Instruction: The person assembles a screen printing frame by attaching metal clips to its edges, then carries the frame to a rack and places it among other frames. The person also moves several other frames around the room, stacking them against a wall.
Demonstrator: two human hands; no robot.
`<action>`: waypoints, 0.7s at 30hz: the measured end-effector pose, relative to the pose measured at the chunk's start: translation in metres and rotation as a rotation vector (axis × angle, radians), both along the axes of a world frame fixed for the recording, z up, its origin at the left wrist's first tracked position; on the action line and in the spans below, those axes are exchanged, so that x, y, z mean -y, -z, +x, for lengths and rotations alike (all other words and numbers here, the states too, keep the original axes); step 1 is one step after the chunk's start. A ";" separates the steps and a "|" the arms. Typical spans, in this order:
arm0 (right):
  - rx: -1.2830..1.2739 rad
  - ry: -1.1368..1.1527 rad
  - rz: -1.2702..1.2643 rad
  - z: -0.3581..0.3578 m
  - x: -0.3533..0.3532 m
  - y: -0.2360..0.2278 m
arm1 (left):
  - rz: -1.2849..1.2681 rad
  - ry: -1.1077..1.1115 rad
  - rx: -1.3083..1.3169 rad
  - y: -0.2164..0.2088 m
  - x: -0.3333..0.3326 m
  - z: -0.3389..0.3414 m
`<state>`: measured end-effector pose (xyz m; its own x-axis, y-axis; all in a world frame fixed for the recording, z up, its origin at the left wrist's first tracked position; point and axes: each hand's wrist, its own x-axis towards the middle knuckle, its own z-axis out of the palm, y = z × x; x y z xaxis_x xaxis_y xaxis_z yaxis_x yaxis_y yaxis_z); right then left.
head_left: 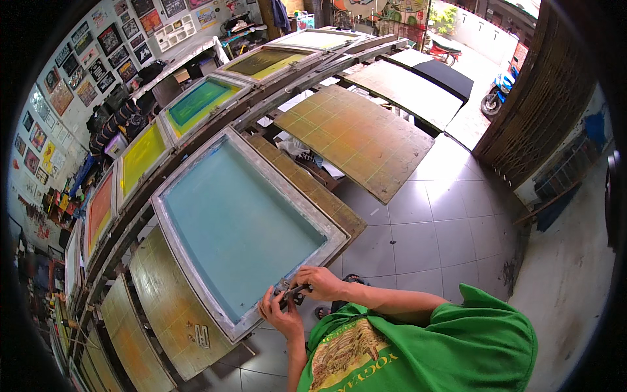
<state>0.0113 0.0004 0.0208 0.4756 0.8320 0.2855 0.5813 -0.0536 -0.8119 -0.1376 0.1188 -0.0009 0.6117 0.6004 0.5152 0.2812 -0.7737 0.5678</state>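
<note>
Metal clamp (292,293) at the near corner of the teal-meshed screen frame (241,228) sits pinched between both hands: the left hand (279,317) grips it from below, the right hand (320,282) closes on it from above. Beneath the frame lies a worn wooden printing board (170,313), with other coloured screens (140,157) lined up beyond.

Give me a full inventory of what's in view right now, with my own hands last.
Big screen frame: one, teal mesh, pale frame, centre, tilted over a board.
Clamp: one, dark metal, at that frame's near corner.
Other screen frames: several, yellow, green, orange, in a row at left.
Printing boards: several, worn yellow-brown, around the press.
Floor tiles: grey, right.
Motorbikes: two, far right, outside.
Left hand: fingers at the clamp.
Right hand: fingers on the clamp.
</note>
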 end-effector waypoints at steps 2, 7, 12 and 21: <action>0.014 -0.023 -0.010 -0.001 0.002 -0.001 | -0.022 0.027 0.039 -0.001 0.000 -0.002; 0.192 -0.010 0.072 -0.002 0.003 -0.004 | -0.001 0.078 0.073 -0.005 -0.001 -0.004; 0.207 0.015 0.043 -0.005 -0.003 -0.004 | -0.100 -0.039 0.112 -0.018 0.001 -0.012; 0.278 -0.080 0.039 0.000 -0.004 -0.034 | -0.865 -0.129 0.451 -0.042 -0.005 -0.032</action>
